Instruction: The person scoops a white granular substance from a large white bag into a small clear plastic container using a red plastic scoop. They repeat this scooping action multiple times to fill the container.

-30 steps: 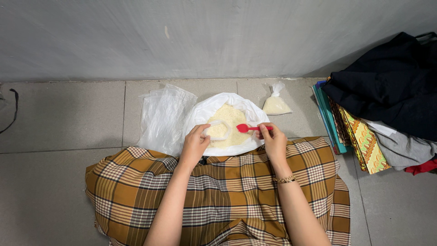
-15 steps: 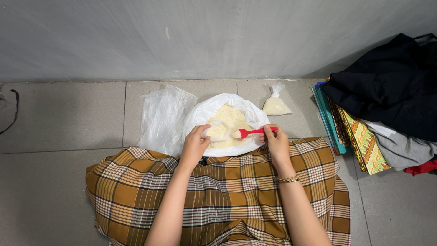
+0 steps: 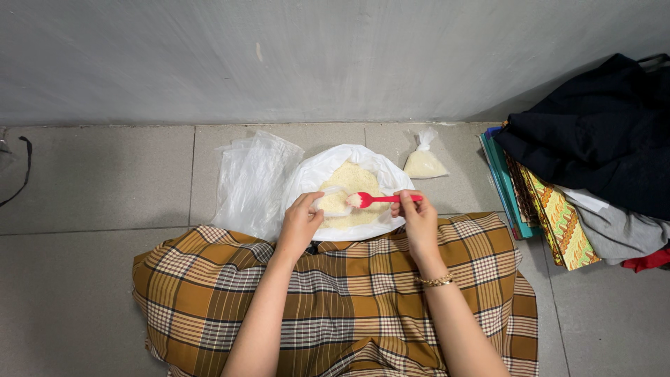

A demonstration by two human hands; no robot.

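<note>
A large white plastic bag (image 3: 307, 178) lies open on the floor, full of pale yellow crumbs (image 3: 352, 176). My left hand (image 3: 299, 222) holds a small clear bag (image 3: 333, 201) open over it. My right hand (image 3: 417, 216) grips the handle of a red spoon (image 3: 380, 200). The spoon's bowl carries a heap of crumbs and sits at the small bag's mouth. A gold bracelet (image 3: 437, 281) is on my right wrist.
A tied small bag of crumbs (image 3: 423, 162) stands to the right of the big bag. Empty clear bags (image 3: 250, 180) lie to its left. Folded cloths and dark clothes (image 3: 593, 160) pile at the right. A brown plaid cloth (image 3: 349, 300) covers my lap. A grey wall (image 3: 279, 56) is ahead.
The spoon dipped into the crumbs, came up loaded, and moved left to the mouth of the small clear bag. My left hand stayed in place.
</note>
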